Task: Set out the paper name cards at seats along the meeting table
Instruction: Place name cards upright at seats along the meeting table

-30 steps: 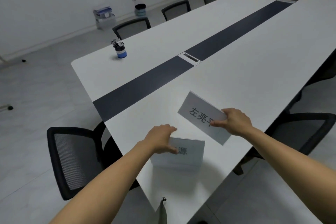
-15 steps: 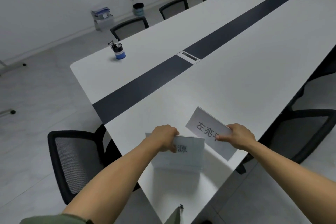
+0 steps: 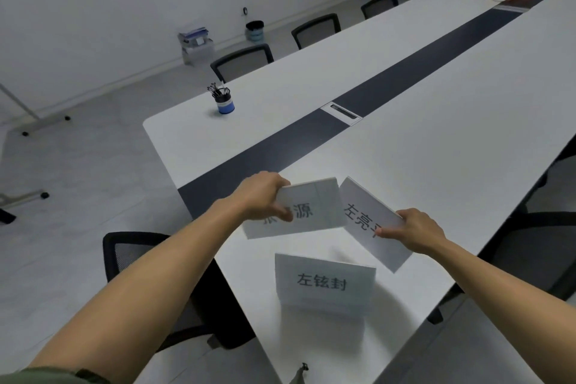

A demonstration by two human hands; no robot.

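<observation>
Name card (image 3: 314,207) clamped in left grip (image 3: 261,196), second card (image 3: 366,217) clamped in right grip (image 3: 417,234)

I count three name cards: the first card (image 3: 314,212) in my left hand (image 3: 261,196), the second card (image 3: 371,221) in my right hand (image 3: 417,231), the third card (image 3: 324,282) standing on the one table (image 3: 436,134). One pen cup (image 3: 223,101), one bin (image 3: 255,30), six chairs (image 3: 243,59) in view.

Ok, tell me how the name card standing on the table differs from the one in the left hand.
The standing card rests on the table, touched by no hand; the held card is gripped by the left hand. The standing card shows all its characters; the held card's are partly covered by that hand. The standing card sits level; the held card is tilted. Both are white with dark print.
</observation>
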